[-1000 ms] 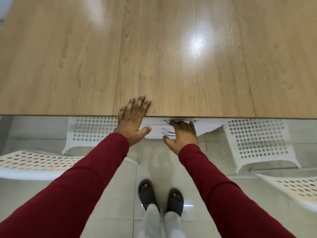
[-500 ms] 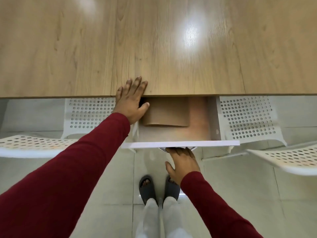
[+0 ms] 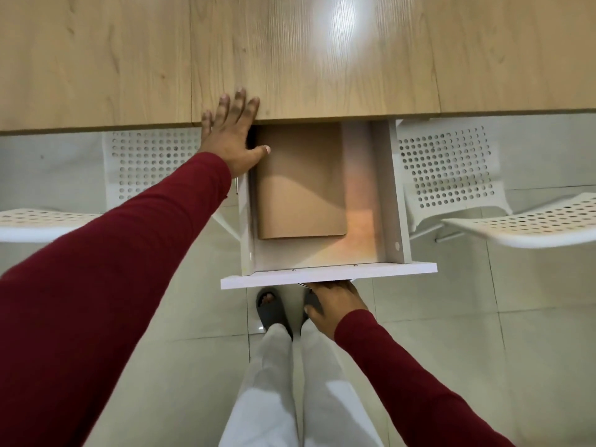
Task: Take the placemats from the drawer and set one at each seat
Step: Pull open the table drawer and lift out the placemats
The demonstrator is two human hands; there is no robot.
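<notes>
The white drawer [image 3: 329, 275] stands pulled well out from under the wooden table [image 3: 322, 59], so the opening step looks done, but nothing else is. The tan placemats [image 3: 300, 182] lie flat in the drawer's left part, one stack as far as can be told (how many is hidden), untouched and none yet on the table. The left hand [image 3: 230, 137] rests flat, fingers straight, on the table edge just left of the drawer. The right hand [image 3: 333, 301] curls under the drawer's front, apparently on its handle. Lifting the mats and laying one before each white perforated chair [image 3: 451, 169] remains.
</notes>
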